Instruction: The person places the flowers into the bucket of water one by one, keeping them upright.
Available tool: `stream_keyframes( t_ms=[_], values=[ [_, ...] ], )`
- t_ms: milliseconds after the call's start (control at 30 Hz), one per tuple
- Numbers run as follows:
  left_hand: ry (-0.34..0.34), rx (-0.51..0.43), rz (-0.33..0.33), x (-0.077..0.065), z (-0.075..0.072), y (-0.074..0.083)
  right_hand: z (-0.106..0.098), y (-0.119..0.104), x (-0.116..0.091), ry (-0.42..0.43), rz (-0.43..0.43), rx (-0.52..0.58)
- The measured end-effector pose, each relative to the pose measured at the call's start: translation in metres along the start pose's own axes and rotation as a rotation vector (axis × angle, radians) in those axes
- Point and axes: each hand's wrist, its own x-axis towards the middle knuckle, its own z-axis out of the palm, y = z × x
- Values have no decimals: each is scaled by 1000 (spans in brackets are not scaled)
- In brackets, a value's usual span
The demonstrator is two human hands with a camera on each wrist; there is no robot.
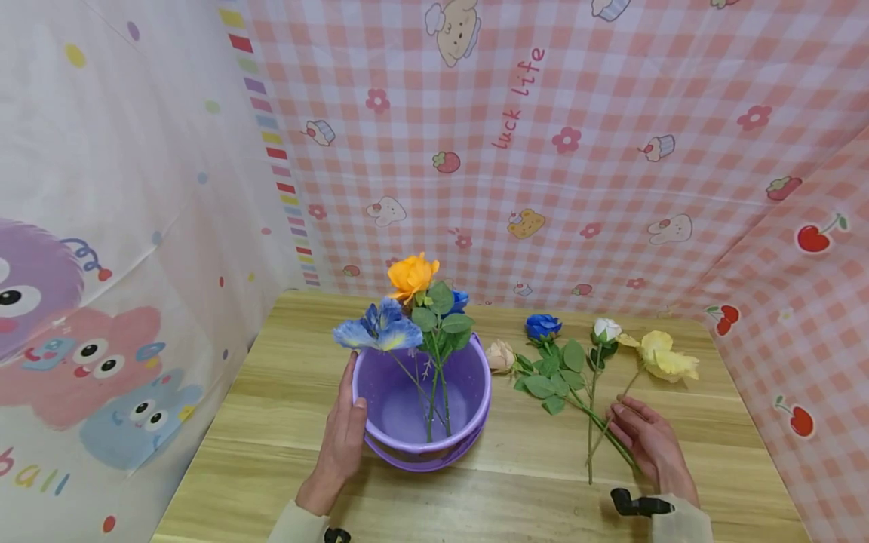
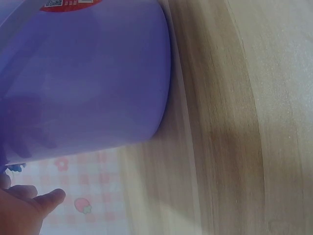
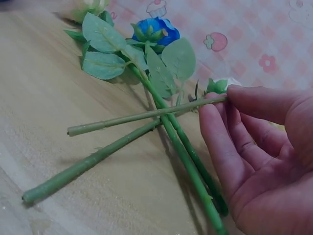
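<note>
Table edges: The wooden table (image 1: 258, 407) ran far to the checked cloth (image 1: 421, 90); its left edge lay well apart from my left hand (image 1: 342, 437).
Room: Wood stretched between my right hand (image 1: 652, 445) and the table's right edge, with a narrower strip between the purple bucket (image 1: 390, 392) and the crossed stems.
Right grip: My thumb and forefinger pinched the stem of the yellow flower (image 1: 661, 356), its bloom beyond my hand on the far right.
Left grip: My fingers lay straight against the bucket's left outer wall, thumb by the rim.
Bucket: It stood upright, holding an orange rose (image 1: 412, 277), a blue bloom (image 1: 459, 302) and a ruffled blue flower (image 1: 380, 329) leaning over the left rim.
In the way: The pinched stem crossed those of the loose blue rose (image 1: 543, 326) and white rose (image 1: 606, 330).
Nearest the bucket: A cream rose (image 1: 500, 356) lay just right of it.
</note>
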Motion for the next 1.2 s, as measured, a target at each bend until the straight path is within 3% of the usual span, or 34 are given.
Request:
stream_keyframes(
  t_ms=[267, 667, 1200],
  values=[
    [-2, 4, -8, 0, 0, 1, 11, 1, -6, -53, -148, 31],
    [0, -3, 7, 0, 0, 0, 41, -7, -22, -14, -229, 81],
    [4, -13, 32, 1, 0, 0, 88, -19, -47, -52, -400, 93]
  ],
)
